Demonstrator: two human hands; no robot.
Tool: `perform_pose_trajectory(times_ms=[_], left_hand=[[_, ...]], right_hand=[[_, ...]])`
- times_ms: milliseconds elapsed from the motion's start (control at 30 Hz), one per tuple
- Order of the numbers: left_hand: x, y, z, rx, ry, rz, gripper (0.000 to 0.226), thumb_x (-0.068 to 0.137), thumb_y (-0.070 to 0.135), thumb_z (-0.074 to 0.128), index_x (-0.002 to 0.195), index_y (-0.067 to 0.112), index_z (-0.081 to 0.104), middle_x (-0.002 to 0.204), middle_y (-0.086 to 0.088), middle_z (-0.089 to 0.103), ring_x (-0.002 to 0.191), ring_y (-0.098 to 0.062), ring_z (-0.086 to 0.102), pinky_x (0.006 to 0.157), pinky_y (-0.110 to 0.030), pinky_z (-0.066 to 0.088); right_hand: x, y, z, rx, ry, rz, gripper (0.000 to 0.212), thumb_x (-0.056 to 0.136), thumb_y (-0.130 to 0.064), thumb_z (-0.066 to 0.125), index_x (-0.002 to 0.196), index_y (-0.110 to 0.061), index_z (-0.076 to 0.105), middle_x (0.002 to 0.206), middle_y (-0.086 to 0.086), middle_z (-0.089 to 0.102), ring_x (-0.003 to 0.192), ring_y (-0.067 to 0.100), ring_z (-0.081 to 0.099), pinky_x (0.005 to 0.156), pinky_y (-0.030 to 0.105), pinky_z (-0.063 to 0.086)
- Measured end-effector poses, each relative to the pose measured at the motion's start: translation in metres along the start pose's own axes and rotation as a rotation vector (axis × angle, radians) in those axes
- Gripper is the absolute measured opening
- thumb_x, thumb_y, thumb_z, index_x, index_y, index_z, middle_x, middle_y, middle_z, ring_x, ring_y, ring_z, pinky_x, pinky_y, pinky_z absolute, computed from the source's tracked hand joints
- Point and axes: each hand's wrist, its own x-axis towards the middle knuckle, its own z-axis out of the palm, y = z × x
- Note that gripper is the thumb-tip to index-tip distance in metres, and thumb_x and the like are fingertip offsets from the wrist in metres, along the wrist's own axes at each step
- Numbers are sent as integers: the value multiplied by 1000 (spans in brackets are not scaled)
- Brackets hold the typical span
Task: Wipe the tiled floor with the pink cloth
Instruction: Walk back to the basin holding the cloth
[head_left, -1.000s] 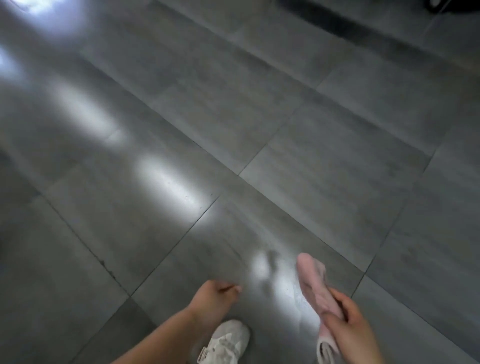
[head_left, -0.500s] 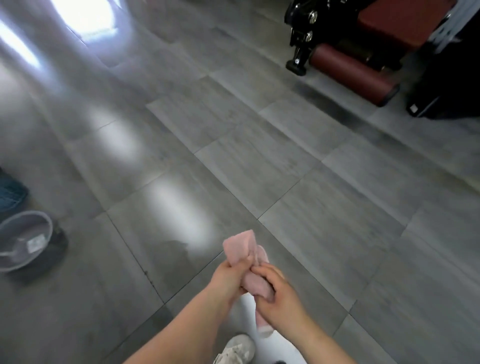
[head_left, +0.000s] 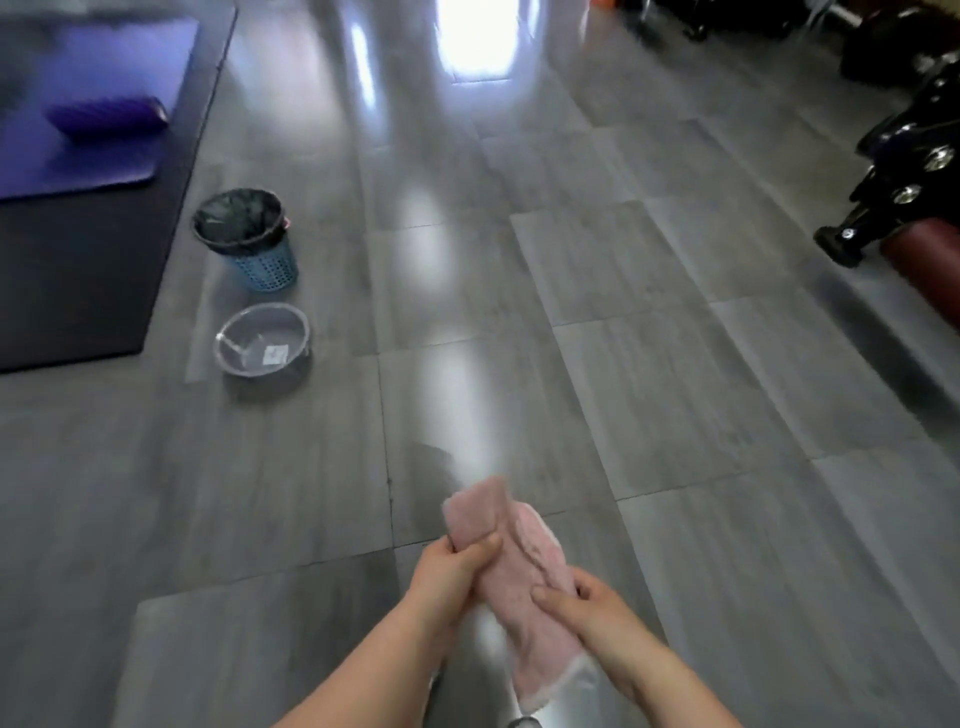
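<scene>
Pink cloth (head_left: 511, 566) held above tiled floor (head_left: 675, 395), off surface, gripped by both hands. Left hand (head_left: 449, 577) clenched on upper end, right hand (head_left: 587, 608) pinched on middle. Long axis run away from body; floor directly below, wiping not yet begun

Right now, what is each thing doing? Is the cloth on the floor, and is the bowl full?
Pink fuzzy cloth: folded, held up off the floor in both hands.
Left hand: shut on the cloth.
Right hand: shut on the cloth.
Clear round plastic bowl: upright on the tiles; contents unclear.
Blue mesh bin: upright, black liner inside.
Purple mat: lying flat.
Grey tiled floor: shiny.
</scene>
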Motion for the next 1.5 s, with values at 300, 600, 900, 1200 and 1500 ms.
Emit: perform_pose_trajectory(times_ms=[300,600,900,1200,1500], left_hand=[[-32,26,-128,-189,225,100,9,85,0,54,87,6,60,51,3,69,42,-7,63,36,-14,45],[-25,97,-344,-287,388,64,11,86,3,53,96,6,59,67,-2,68,52,-11,63,37,-16,47],[41,212,-485,-235,430,47,16,87,0,50,78,11,58,76,-5,62,65,-15,58,41,-13,50],[190,340,-554,-138,463,43,18,86,1,52,75,15,54,79,-2,60,72,-13,57,60,-23,51],[412,386,-613,53,386,-35,20,83,0,56,74,17,53,75,-3,56,72,-18,54,70,-32,48]], right_hand=[[52,-33,113,-403,-282,16,28,57,-20,60,85,-15,58,83,4,63,74,15,59,68,24,48],[150,-72,331,-488,-461,67,27,57,-10,57,84,-15,61,68,-6,67,52,-3,63,53,13,50],[255,-123,475,-496,-399,40,26,57,-14,56,83,-16,59,76,0,61,66,11,59,63,19,50],[426,-217,533,-540,-316,12,19,69,-11,64,79,-24,54,78,-5,58,73,10,54,55,5,45],[644,-221,539,-525,-94,-17,22,83,10,49,91,-10,56,74,-1,56,73,13,49,51,0,39]])
